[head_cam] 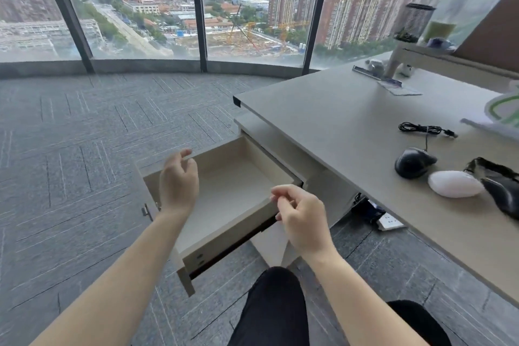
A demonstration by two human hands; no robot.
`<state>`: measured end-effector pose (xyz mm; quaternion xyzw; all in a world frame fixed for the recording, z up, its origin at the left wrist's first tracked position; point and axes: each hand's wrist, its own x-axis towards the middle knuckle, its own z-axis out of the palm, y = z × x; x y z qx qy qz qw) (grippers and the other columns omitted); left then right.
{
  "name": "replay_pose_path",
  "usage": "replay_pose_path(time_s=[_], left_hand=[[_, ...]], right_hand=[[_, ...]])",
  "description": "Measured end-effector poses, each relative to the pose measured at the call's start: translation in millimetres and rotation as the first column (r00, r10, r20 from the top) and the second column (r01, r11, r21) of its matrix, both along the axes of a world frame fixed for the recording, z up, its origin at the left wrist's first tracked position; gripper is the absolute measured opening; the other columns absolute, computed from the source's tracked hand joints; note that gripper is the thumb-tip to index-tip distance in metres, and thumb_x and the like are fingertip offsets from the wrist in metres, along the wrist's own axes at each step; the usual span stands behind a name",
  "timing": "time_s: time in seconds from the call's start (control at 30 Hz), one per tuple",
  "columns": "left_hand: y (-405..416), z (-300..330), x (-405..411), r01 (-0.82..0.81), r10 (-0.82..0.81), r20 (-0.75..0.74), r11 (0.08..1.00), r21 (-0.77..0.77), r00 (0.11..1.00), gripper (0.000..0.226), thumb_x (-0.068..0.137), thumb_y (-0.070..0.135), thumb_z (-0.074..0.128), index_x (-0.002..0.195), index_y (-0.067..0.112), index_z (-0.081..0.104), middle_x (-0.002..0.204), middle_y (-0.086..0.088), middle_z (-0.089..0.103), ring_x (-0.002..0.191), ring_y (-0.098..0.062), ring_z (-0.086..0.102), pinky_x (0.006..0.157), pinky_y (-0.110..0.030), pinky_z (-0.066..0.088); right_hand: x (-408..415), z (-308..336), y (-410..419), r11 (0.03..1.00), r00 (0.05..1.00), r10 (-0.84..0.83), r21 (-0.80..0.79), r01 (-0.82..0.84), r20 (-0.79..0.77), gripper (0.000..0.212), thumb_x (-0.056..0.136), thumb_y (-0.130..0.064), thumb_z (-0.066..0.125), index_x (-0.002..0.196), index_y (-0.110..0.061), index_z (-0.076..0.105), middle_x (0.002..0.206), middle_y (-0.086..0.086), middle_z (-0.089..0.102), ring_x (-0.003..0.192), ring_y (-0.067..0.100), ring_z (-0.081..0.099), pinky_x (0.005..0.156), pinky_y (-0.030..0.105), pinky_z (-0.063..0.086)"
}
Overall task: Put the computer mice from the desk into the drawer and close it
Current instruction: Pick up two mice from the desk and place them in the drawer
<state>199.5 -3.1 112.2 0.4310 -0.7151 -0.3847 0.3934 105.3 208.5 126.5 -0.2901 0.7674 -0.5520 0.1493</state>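
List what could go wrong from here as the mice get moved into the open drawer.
1. The black wired mouse trails a coiled black cable; the cable could snag or hang over the pale wooden drawer edge and block closing.
2. The white oval mouse lies close against the second black mouse, so grabbing one may knock the other.
3. Both hands, left and right, hover over the drawer rim, where fingers could get pinched on closing.
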Motion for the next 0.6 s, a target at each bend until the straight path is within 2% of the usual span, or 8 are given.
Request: replay_pose_path(time_s=[0.07,0.1,0.17,0.23,0.3,0.4,0.5,0.6], left_hand=[[34,20,-42,0.164,-0.165,-0.043,0.986,-0.025,0.985,0.029,0.095,0.018,0.045,0.119,0.015,0.060,0.120,-0.002,0.064,0.112,-0.016,0.057,0.091,-0.027,0.042],[53,27,-65,0.243,-0.245,-0.050,0.969,-0.037,0.968,0.027,0.094,0.018,0.047,0.118,0.017,0.061,0.116,-0.001,0.065,0.109,-0.015,0.058,0.090,-0.027,0.043],[93,40,-109,0.405,-0.408,-0.059,0.913,-0.048,0.911,0.028,0.093,0.018,0.049,0.118,0.020,0.062,0.114,0.001,0.065,0.107,-0.013,0.060,0.092,-0.028,0.047],[133,50,-151,0.563,-0.565,-0.028,0.825,-0.047,0.825,0.031,0.093,0.019,0.051,0.122,0.022,0.061,0.117,0.001,0.063,0.110,-0.014,0.059,0.095,-0.030,0.047],[171,55,-189,0.699,-0.696,0.062,0.711,-0.073,0.715,0.035,0.093,0.017,0.052,0.127,0.021,0.059,0.125,-0.002,0.060,0.117,-0.017,0.056,0.099,-0.029,0.043],[212,54,-235,0.810,-0.785,0.207,0.577,-0.098,0.584,0.045,0.091,0.016,0.052,0.136,0.021,0.052,0.145,-0.004,0.047,0.135,-0.019,0.043,0.109,-0.025,0.030],[234,48,-269,0.852,-0.796,0.332,0.520,-0.053,0.506,0.051,0.090,0.023,0.051,0.140,0.034,0.045,0.157,-0.001,0.032,0.141,-0.025,0.032,0.115,-0.036,0.029],[244,45,-290,0.866,-0.732,0.498,0.493,-0.084,0.465,0.049,0.091,0.032,0.049,0.138,0.043,0.044,0.159,0.003,0.027,0.139,-0.030,0.033,0.113,-0.039,0.031]], right_hand=[[-36,24,30,0.988,0.980,-0.153,-0.032,0.150,-0.126,0.025,0.091,-0.009,0.053,0.100,-0.021,0.073,0.077,-0.007,0.072,0.056,0.007,0.057,0.056,0.028,0.048],[-55,34,48,0.972,0.952,-0.235,-0.037,0.233,-0.195,0.024,0.091,-0.011,0.053,0.100,-0.022,0.072,0.074,-0.010,0.069,0.058,0.005,0.055,0.058,0.026,0.045],[-92,51,83,0.922,0.876,-0.377,-0.032,0.386,-0.301,0.024,0.090,-0.013,0.053,0.102,-0.023,0.071,0.084,-0.008,0.068,0.077,0.010,0.061,0.071,0.031,0.049],[-126,60,116,0.861,0.810,-0.439,0.076,0.503,-0.389,0.028,0.090,-0.016,0.051,0.110,-0.023,0.069,0.112,-0.001,0.067,0.105,0.021,0.062,0.088,0.036,0.048],[-156,62,146,0.773,0.791,-0.421,0.281,0.569,-0.444,0.038,0.090,-0.020,0.049,0.126,-0.023,0.062,0.133,0.003,0.057,0.121,0.028,0.054,0.094,0.037,0.043],[-184,61,176,0.702,0.842,-0.361,0.478,0.529,-0.402,0.048,0.091,-0.025,0.044,0.139,-0.027,0.049,0.149,0.001,0.040,0.130,0.029,0.045,0.101,0.042,0.038],[-198,59,185,0.659,0.882,-0.254,0.596,0.458,-0.397,0.050,0.094,-0.034,0.039,0.143,-0.037,0.041,0.158,0.000,0.026,0.138,0.030,0.035,0.106,0.046,0.036],[-208,56,186,0.622,0.900,-0.197,0.661,0.421,-0.388,0.045,0.098,-0.045,0.032,0.142,-0.042,0.040,0.159,0.000,0.025,0.138,0.033,0.030,0.107,0.047,0.035]])
